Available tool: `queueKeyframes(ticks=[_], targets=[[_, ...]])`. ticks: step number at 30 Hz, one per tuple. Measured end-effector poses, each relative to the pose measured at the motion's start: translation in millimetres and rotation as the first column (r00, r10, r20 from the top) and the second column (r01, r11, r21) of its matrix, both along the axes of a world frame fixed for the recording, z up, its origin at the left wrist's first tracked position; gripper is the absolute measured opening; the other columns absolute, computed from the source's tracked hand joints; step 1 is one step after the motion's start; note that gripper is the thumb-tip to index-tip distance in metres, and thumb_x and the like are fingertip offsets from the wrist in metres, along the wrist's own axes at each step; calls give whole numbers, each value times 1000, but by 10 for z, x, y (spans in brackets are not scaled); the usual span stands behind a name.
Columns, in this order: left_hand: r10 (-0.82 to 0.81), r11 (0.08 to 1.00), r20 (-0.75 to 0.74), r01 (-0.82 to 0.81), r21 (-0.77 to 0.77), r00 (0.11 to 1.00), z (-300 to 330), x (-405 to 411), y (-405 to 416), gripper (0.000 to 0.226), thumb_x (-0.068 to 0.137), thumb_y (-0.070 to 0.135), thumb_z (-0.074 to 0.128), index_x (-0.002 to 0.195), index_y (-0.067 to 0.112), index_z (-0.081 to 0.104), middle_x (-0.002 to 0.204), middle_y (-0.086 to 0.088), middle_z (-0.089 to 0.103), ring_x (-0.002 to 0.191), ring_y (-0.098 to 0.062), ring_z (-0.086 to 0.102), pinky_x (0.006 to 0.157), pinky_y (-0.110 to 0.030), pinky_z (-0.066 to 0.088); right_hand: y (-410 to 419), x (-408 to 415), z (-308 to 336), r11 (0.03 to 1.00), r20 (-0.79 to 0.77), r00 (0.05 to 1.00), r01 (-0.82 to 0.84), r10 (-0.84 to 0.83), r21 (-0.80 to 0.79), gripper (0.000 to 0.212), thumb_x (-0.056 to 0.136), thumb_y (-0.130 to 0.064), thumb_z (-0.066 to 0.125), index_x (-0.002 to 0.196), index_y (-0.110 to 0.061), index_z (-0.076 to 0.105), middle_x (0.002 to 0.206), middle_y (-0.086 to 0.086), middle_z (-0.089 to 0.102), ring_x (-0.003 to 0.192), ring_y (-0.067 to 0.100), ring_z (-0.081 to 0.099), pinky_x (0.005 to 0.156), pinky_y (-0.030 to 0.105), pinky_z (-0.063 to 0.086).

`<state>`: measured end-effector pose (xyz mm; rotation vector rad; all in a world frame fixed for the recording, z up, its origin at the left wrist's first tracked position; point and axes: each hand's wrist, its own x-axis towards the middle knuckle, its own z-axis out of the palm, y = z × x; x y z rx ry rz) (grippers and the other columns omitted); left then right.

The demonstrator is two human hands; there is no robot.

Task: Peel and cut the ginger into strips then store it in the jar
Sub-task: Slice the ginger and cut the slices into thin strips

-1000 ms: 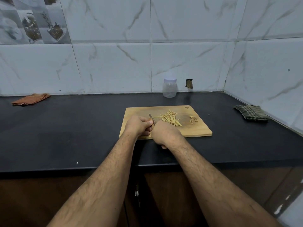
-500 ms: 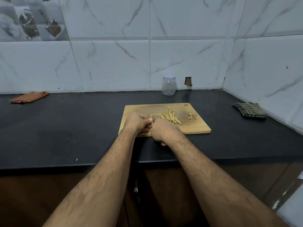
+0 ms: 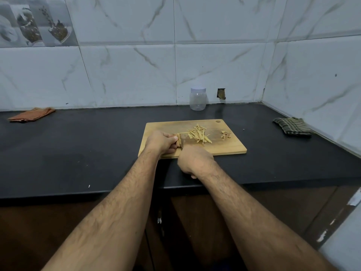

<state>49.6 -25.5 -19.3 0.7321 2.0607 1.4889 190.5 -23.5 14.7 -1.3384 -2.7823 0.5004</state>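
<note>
- Two bare forearms reach from 6 o'clock toward a wooden cutting board [image 3: 230, 147] lying on a dark counter [image 3: 78, 149], close to its front edge, likely for easy reach.
- At the board's 9 o'clock side, the left hand [image 3: 160, 142] curls its fingers around a small piece of ginger [image 3: 178, 138], holding it down on the wood; this probably keeps it steady for slicing.
- Just right of that, the right hand [image 3: 193, 160] is closed over a knife handle, which the hand hides. The knife [image 3: 182, 140] shows only as a blurred blade, set against the ginger's right side.
- Cut ginger strips [image 3: 199, 134] lie piled near the board's centre, just beyond the blade, seemingly pushed clear of the cutting spot.
- A little heap of scraps [image 3: 225, 134], perhaps peel, sits apart at the board's 3 o'clock side.
- A clear jar [image 3: 197, 98] with its lid on stands at 12 o'clock against the tiled wall, well apart from the board, waiting for the strips.
- An orange cloth [image 3: 31, 115] lies far off at 9 o'clock; a checked cloth [image 3: 292, 126] at 3 o'clock.
</note>
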Motion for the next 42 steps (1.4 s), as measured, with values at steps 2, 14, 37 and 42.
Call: queueKeyframes(ticks=[2,14,37,42], targets=[[7,1000,3,-7,9,1000,5,4,-4,16,93,20,69,79,15,73,75,-3,72,75,-15,68,84,-33,60,-27,52,-16,1000,1,1000,2,-2,11,11,95,-12,51,102,-13,59,90,4,61,91,23,69,81,37,59],[73,995,-240,-87,-50,968,26,106,-17,28,92,32,64,69,17,72,61,6,66,48,-11,53,66,-29,53,-67,253,57,999,68,997,35,-33,-28,7,96,-17,48,95,-13,53,85,4,59,81,23,63,84,36,57],[49,932,-596,-251,-261,801,161,-129,99,19,84,37,68,80,20,75,82,4,70,77,-15,63,57,-24,46,274,270,-2,984,-95,981,160,-168,-84,16,96,-17,44,81,-16,48,92,4,67,88,23,69,77,34,56],[15,925,-620,-246,-289,785,113,-116,149,15,84,33,72,83,19,77,85,1,72,85,-18,66,69,-29,56,302,256,-22,982,-101,979,167,-176,-90,16,95,-16,44,80,-16,49,91,4,67,86,23,69,75,33,55]])
